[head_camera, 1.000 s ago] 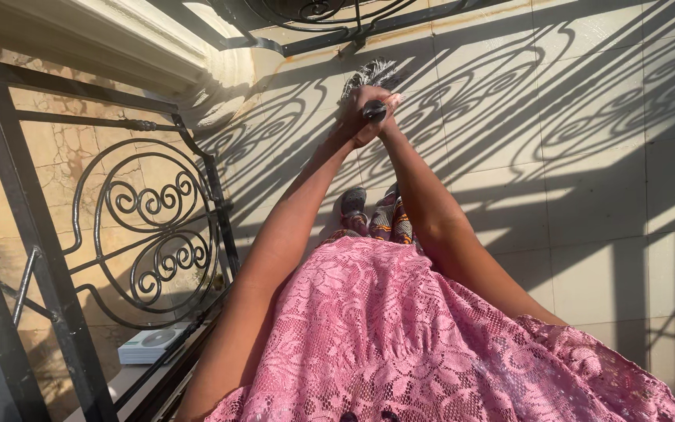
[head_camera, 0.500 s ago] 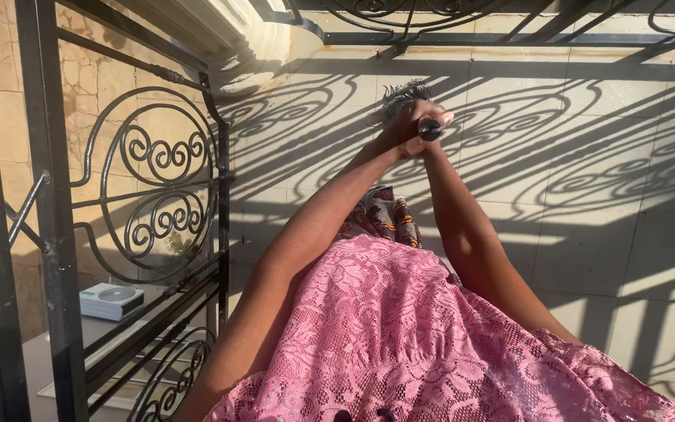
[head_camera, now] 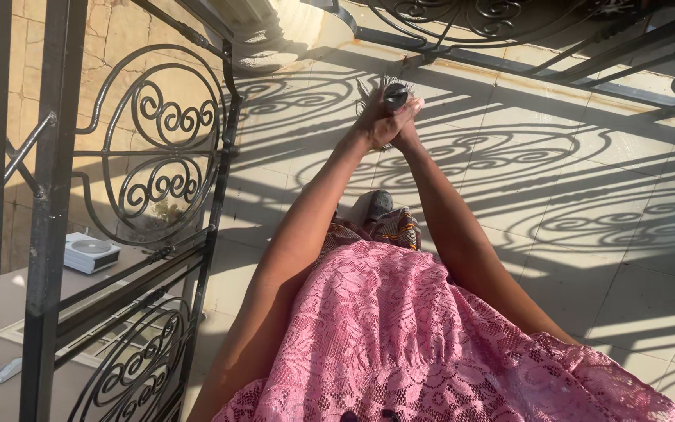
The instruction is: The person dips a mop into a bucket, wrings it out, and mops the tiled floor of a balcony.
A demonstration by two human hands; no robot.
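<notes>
Both my arms stretch straight out over a sunlit tiled floor (head_camera: pixel 587 258). My left hand (head_camera: pixel 374 123) and my right hand (head_camera: pixel 408 129) are clasped together around the dark handle of a short broom (head_camera: pixel 394 95). Its thin bristles fan out beyond my hands toward the floor. The handle's end sticks up between my fingers. I wear a pink lace top (head_camera: pixel 431 344), and patterned cloth and a foot (head_camera: pixel 376 207) show below my arms.
A black wrought-iron railing (head_camera: pixel 158 172) with scroll work stands close on the left. More ironwork (head_camera: pixel 509 23) runs along the far side. A small white box (head_camera: pixel 91 252) lies on a ledge outside the railing. Scroll shadows cross the tiles.
My view has swung left and the railing now fills more of the left side. My clasped hands and the broom have stayed stretched out ahead.
</notes>
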